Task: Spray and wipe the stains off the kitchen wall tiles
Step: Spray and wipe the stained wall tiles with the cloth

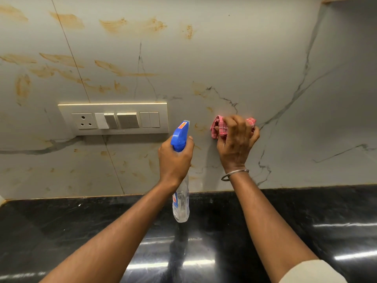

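- The stains [122,71] are orange-brown smears over the left and upper centre of the frame. The right part of the tiles [285,58] shows only grey veining.
- The nearest mark [199,127] is a small faint one, between the bottle's nozzle and the cloth and just left of the cloth.
- The cloth [217,127] is a bunched pink check rag held against the wall at centre right. The right hand [236,139] holds it, with the fingers [234,123] curled over the wad.
- I judge the next wipe has to go leftward, since everything dirty lies left of and above that hand.
- The bottle [180,137] stands roughly upright at centre frame, its long axis vertical and its blue head towards the wall. The left hand [175,158] grips its neck with the fingers wrapped round it.
- That hand is the nearer one to the main stained patch.
- The switch plate [114,118] sits left of the nozzle, close enough that spray could reach it.
- The black worktop [81,221] runs below.
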